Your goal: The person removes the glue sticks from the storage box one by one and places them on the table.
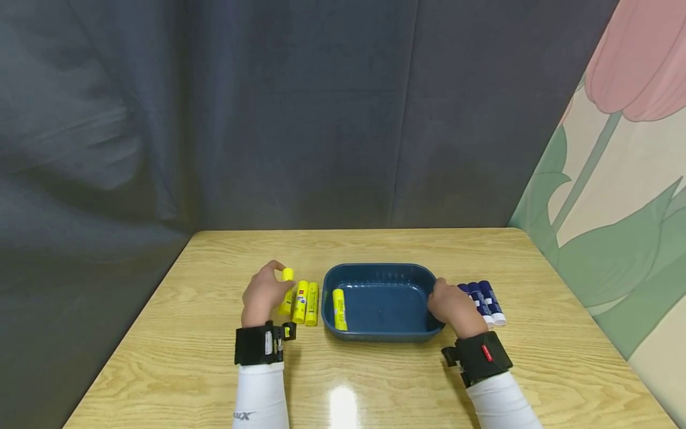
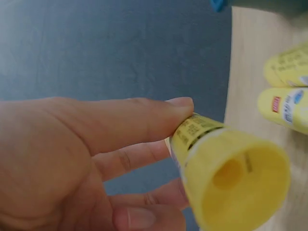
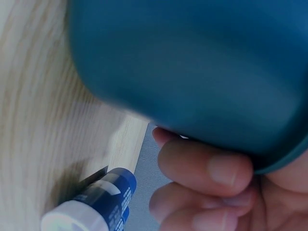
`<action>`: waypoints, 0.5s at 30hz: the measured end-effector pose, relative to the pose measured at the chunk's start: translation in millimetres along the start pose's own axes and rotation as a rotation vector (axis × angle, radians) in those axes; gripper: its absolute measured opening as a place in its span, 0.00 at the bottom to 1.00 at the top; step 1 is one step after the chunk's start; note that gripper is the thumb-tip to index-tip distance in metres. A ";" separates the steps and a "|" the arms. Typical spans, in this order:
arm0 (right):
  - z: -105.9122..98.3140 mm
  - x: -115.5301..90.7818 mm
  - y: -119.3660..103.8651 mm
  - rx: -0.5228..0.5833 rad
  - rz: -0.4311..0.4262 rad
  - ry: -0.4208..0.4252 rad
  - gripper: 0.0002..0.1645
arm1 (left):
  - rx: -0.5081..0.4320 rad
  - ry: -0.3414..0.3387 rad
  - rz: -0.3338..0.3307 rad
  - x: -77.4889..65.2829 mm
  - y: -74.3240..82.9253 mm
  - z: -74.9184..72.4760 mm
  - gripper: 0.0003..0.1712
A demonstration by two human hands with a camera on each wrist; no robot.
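My left hand (image 1: 264, 293) pinches a yellow glue stick (image 1: 287, 274) between thumb and fingers, left of the dark blue tray (image 1: 382, 337). In the left wrist view, that glue stick's hollow end (image 2: 207, 168) faces the camera. Two more yellow glue sticks (image 1: 306, 302) lie side by side just right of that hand. Inside the tray, against its left side, is another yellow glue stick (image 1: 339, 310). My right hand (image 1: 454, 305) grips the tray's right rim, fingers (image 3: 202, 166) curled under its outer edge in the right wrist view.
Several dark blue glue sticks with white ends (image 1: 486, 302) lie in a row right of the right hand, partly hidden by it. The wooden table (image 1: 187, 357) ends at a dark curtain (image 1: 300, 149) behind, and a flower-painted wall (image 1: 605, 238) stands at the right.
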State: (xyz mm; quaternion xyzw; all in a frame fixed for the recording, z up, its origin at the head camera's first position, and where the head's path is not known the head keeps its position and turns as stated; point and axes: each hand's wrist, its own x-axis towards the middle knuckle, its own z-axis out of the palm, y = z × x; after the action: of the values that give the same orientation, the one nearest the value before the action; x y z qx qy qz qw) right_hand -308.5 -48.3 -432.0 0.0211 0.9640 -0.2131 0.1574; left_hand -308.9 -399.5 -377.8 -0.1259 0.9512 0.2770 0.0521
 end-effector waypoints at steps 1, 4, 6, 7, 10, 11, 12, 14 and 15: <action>0.1 0.0 0.0 0.001 -0.001 0.001 0.30 | -0.003 -0.003 -0.005 1.5 -2.0 1.3 0.28; 0.5 -0.1 -0.3 0.005 0.004 -0.001 0.30 | -0.013 -0.014 -0.018 6.4 -7.7 6.0 0.27; 1.1 0.0 -0.5 0.005 0.009 -0.002 0.30 | -0.028 -0.026 -0.030 10.0 -12.0 10.0 0.27; 1.4 0.0 -0.7 0.005 0.012 -0.003 0.30 | -0.034 -0.032 -0.036 11.6 -14.4 12.1 0.27; 1.5 -0.3 -1.0 0.003 0.015 -0.004 0.30 | -0.071 -0.048 -0.062 15.2 -20.0 18.0 0.26; 1.6 -0.3 -0.9 0.002 0.015 -0.002 0.30 | -0.077 -0.051 -0.069 16.4 -21.6 19.8 0.26; 1.7 -0.2 -0.9 0.001 0.017 -0.003 0.30 | -0.081 -0.053 -0.074 17.4 -23.1 21.4 0.26; 1.4 0.1 -0.7 0.000 0.014 0.000 0.30 | -0.086 -0.054 -0.083 19.0 -24.9 23.9 0.26; 1.7 0.4 -0.5 0.000 0.016 0.001 0.30 | -0.080 -0.052 -0.084 19.9 -25.7 24.8 0.26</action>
State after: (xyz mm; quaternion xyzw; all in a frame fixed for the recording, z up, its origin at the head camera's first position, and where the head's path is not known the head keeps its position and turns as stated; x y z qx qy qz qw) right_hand -308.4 -49.5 -433.3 0.0287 0.9640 -0.2116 0.1585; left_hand -320.5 -411.2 -415.2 -0.1602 0.9316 0.3154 0.0834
